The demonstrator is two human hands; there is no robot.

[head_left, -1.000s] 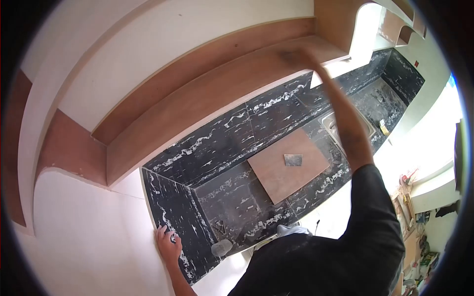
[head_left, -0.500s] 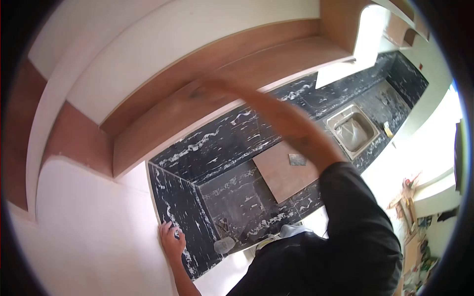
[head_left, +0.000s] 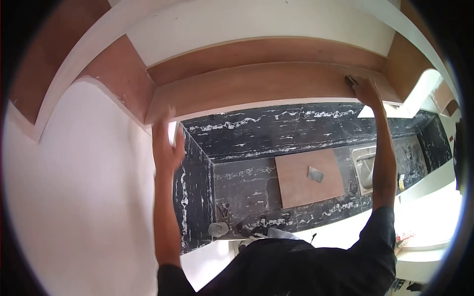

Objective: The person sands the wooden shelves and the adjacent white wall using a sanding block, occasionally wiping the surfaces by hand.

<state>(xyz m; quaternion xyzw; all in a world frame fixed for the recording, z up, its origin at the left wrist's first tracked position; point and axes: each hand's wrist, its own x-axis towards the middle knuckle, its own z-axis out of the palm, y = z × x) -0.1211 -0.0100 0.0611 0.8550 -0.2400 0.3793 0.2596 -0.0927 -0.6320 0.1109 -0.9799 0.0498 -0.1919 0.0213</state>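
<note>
High on the right, my right hand [head_left: 366,92] is closed around a small dark flat pad [head_left: 350,80], which lies against the surface of the long brown wooden shelf [head_left: 247,86]. My fingers cover most of the pad. My left hand [head_left: 168,150] is raised at the shelf's left end, its thumb apart from the fingers and the fingertips blurred. It holds nothing and overlaps the edge where the white wall [head_left: 98,187] meets the black marbled side panel [head_left: 190,197].
Below is a black marbled counter [head_left: 247,192]. On it lie a brown board [head_left: 296,190] with a grey square piece [head_left: 315,174] on top, and a clear plastic cup [head_left: 218,229]. A steel sink [head_left: 365,170] is at right, with a small yellowish item [head_left: 401,181] beyond it.
My right hand has swept from the shelf's left part to its right end with the pad. My left hand has risen from the side panel's lower edge. The view has turned.
</note>
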